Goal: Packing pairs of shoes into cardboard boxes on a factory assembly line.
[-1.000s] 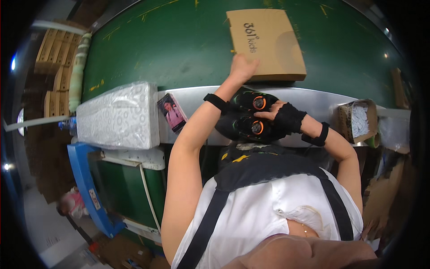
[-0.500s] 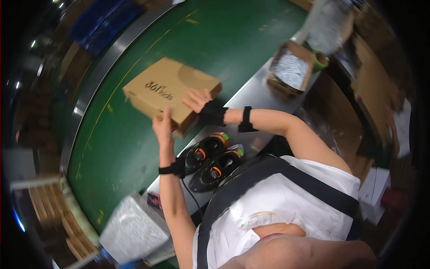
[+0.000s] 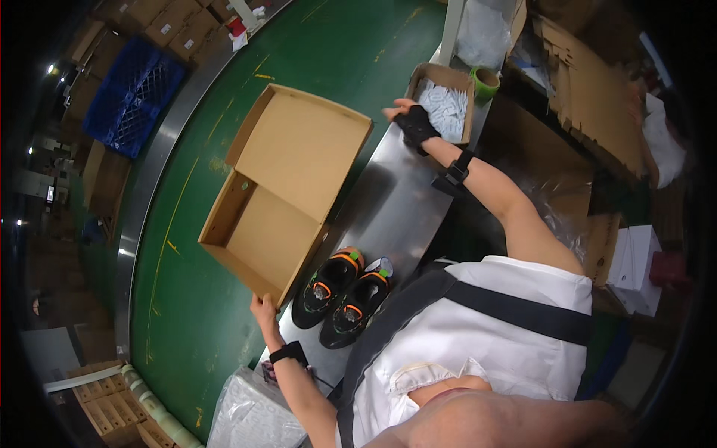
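An empty brown cardboard shoebox [image 3: 272, 224] stands on the green conveyor belt with its lid swung back. My left hand [image 3: 265, 310] grips its near lower corner, thumb against the wall. My right hand [image 3: 409, 116], in a black fingerless glove, is away from the box, beside a small carton [image 3: 469, 123] of white packets [image 3: 442, 108]. Its fingers look loosely apart, with nothing visible in them. A pair of black shoes with orange trim, the left shoe [image 3: 326, 287] and the right shoe [image 3: 355, 310], sits side by side on the metal ledge before me.
A metal ledge [image 3: 396, 201] runs along the green belt [image 3: 179, 299]. A green tape roll [image 3: 485, 82] stands by the carton. A plastic-wrapped stack [image 3: 250, 414] lies at the lower left. Beyond the belt are a blue crate [image 3: 134, 97] and brown cartons [image 3: 175, 30].
The closed shoebox has been opened, its lid now swung back. My right hand has left the box and moved to the far right, to the carton. My left hand shifted down to a corner.
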`<state>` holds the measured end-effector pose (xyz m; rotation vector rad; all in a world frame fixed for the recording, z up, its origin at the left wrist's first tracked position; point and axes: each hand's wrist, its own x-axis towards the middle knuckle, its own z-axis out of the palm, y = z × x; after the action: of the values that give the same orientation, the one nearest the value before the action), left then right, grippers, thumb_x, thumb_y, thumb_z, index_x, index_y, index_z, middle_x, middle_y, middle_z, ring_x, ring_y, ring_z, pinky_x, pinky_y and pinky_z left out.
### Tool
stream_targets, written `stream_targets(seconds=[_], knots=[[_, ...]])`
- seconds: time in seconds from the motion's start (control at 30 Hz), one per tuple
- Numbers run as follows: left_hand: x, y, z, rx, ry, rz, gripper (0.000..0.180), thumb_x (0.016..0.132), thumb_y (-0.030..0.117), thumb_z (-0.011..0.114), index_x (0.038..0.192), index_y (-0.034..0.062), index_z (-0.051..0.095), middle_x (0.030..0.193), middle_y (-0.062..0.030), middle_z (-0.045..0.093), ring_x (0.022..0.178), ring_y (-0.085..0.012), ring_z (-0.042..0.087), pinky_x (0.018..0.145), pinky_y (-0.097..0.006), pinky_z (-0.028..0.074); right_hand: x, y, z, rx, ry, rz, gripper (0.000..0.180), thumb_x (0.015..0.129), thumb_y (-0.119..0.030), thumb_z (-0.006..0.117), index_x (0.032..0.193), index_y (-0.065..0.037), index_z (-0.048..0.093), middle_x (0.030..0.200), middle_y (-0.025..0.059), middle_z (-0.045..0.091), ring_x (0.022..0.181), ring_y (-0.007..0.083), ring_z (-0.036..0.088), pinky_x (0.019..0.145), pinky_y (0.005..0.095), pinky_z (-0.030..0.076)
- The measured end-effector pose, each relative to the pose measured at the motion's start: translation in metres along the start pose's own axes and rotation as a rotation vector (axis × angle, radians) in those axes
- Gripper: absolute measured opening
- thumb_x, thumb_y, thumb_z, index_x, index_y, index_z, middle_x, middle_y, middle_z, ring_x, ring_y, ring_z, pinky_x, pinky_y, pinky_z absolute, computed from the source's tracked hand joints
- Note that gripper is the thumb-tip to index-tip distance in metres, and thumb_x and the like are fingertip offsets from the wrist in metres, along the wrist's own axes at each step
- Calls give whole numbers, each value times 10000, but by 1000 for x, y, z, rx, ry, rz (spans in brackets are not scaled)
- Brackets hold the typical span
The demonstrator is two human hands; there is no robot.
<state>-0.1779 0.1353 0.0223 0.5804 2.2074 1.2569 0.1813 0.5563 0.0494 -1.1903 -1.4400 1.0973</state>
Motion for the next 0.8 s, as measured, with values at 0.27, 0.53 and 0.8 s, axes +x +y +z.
stream_targets(seconds=[0.27, 0.53, 0.8], knots=[[-22, 16, 16, -246, 27, -136, 315, 822, 303, 538, 1030, 66, 524, 701, -28, 541, 462, -96, 468, 358, -227, 378, 20, 53, -86, -1235, -435, -33, 250, 714, -186, 498, 850, -16, 621, 868, 211, 603, 820, 350, 586, 745, 405, 460], [-73, -3, -32, -499, 170, -241, 299, 834, 295, 548, 1004, 51, 524, 701, -42, 493, 455, -101, 473, 403, -222, 392, 37, 48, -93, -1083, -207, -152, 347, 809, -279, 392, 802, -15, 617, 851, 216, 596, 797, 361, 578, 726, 441, 438], [-139, -38, -104, -676, 620, -359, 208, 818, 247, 568, 918, 64, 557, 662, -29, 496, 506, -116, 473, 451, -243, 396, -19, -123, -10, -186, -229, -158, 239, 837, -251, 480, 780, -48, 593, 619, 51, 581, 531, 121, 512, 507, 265, 397]])
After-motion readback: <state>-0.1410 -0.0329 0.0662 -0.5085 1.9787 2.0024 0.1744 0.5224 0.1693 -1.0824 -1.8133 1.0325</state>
